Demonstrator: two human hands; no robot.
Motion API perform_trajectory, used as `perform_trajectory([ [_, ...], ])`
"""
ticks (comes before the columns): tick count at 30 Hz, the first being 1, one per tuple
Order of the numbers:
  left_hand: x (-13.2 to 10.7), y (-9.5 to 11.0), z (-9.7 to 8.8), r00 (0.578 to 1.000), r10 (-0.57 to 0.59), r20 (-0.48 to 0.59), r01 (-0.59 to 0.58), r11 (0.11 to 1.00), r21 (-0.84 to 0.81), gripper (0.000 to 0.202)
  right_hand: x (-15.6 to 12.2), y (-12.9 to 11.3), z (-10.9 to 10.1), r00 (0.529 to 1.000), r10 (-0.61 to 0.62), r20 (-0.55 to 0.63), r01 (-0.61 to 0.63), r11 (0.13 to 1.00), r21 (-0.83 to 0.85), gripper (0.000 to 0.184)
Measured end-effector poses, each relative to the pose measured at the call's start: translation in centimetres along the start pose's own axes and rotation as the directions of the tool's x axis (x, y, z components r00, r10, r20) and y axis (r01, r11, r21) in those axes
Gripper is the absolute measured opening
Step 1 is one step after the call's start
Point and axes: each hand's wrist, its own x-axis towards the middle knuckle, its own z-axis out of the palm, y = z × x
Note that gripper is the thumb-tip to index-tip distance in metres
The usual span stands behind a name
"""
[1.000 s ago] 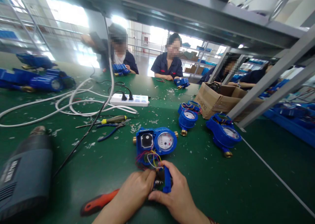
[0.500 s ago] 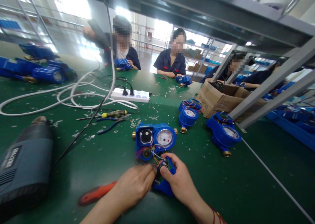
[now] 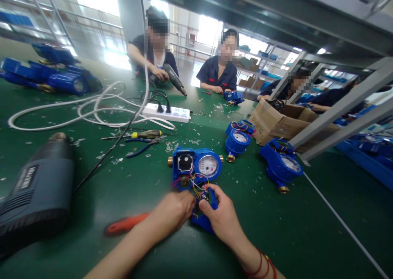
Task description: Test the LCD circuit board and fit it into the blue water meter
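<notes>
A blue water meter point(image 3: 196, 166) with a round dial and brass ends lies before me, its square compartment uncovered. Thin coloured wires point(image 3: 196, 181) run from it to a blue meter cover point(image 3: 202, 222) that carries a circuit board. My right hand point(image 3: 223, 211) grips this cover from the right, thumb over the board. At the cover's left edge, my left hand point(image 3: 179, 207) has its fingers pressed together; whatever lies between them is hidden. An orange-handled tool point(image 3: 125, 225) rests on the table beneath my left forearm.
A heat gun point(image 3: 39, 189) stands at left. Pliers point(image 3: 144, 144), a screwdriver point(image 3: 141, 134), a power strip point(image 3: 167, 112) and white cable lie beyond. Two more meters point(image 3: 238, 142) and a cardboard box point(image 3: 276, 121) are at right. Across the table, a co-worker holds a heat gun point(image 3: 175, 79).
My view has shifted slightly. Both hands stay at the cover, the left now with fingers more curled. The co-worker across has lowered a heat gun from shoulder height to the table.
</notes>
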Motion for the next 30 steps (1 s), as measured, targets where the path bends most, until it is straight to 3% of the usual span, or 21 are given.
perform_trajectory([
  [6, 0.5, 0.9, -1.1, 0.968, -0.242, 0.071, 0.251, 0.948, -0.194, 0.021, -0.2, 0.3, 0.4, 1.0, 0.003, -0.006, -0.003, 1.0, 0.009, 0.057],
  [9, 0.7, 1.2, -1.3, 0.946, -0.316, 0.074, 0.324, 0.907, -0.268, 0.018, -0.5, 0.7, 0.7, 1.0, 0.006, -0.024, -0.006, 1.0, -0.021, 0.058],
  [14, 0.9, 1.1, -1.0, 0.936, -0.349, 0.048, 0.343, 0.872, -0.348, 0.021, -0.9, 1.2, 1.1, 0.997, -0.054, -0.059, 0.047, 0.992, -0.117, 0.059],
  [24, 0.7, 0.9, -1.1, 0.918, -0.397, 0.027, 0.362, 0.806, -0.469, 0.017, -0.6, 2.8, 0.9, 0.996, -0.082, -0.038, 0.082, 0.997, -0.002, 0.064],
  [30, 0.6, 0.3, -0.9, 0.906, -0.417, 0.068, 0.375, 0.719, -0.585, 0.017, -0.7, 2.0, 0.3, 0.996, -0.079, -0.035, 0.083, 0.987, 0.137, 0.063],
])
